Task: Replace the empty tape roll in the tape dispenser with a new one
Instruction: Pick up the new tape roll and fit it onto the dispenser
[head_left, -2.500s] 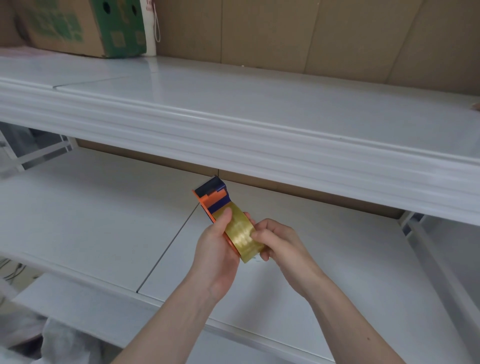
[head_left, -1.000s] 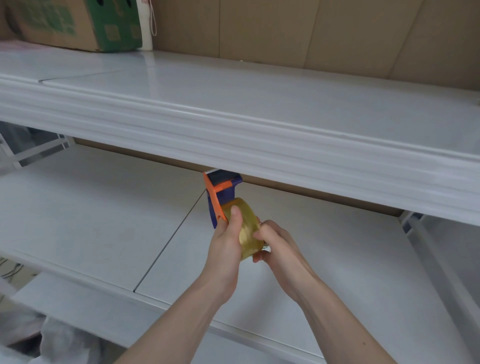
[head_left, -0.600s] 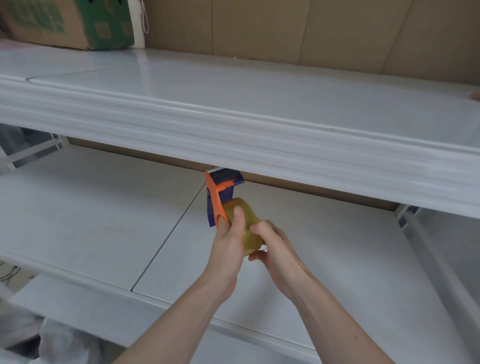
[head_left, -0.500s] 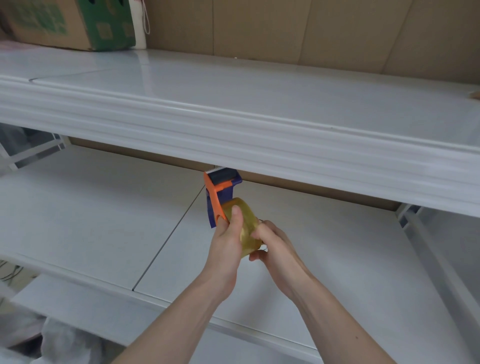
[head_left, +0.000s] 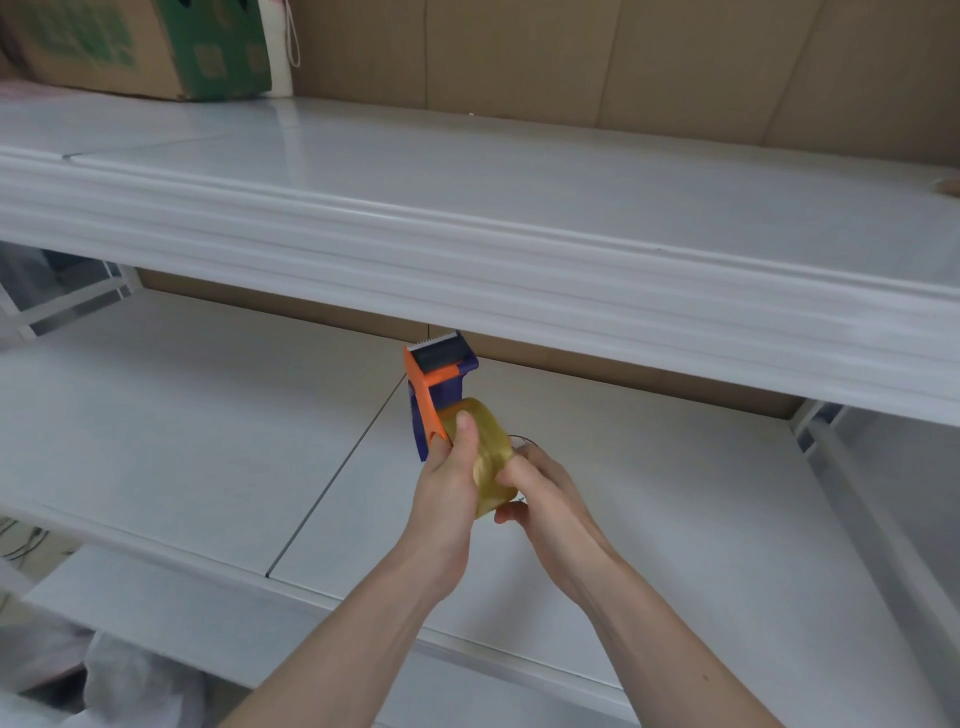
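Note:
I hold an orange and blue tape dispenser (head_left: 435, 382) above the lower white shelf (head_left: 156, 426), its toothed blade end pointing up and away. A yellowish clear tape roll (head_left: 489, 454) sits on the dispenser. My left hand (head_left: 449, 493) grips the dispenser's body from the left, thumb lying across the roll's top. My right hand (head_left: 540, 493) pinches the roll's right side with fingertips. The dispenser's handle and hub are hidden behind my hands and the roll.
A wide upper white shelf (head_left: 519, 218) runs across the view just above the dispenser's blade. A cardboard box with green print (head_left: 140, 47) stands at its far left. Brown board backs the shelves. White bags (head_left: 104, 680) lie at the lower left.
The dispenser has turned from leaning left to nearly upright, blade end rising toward the upper shelf's edge. Both hands stayed on the dispenser and roll and shifted slightly right.

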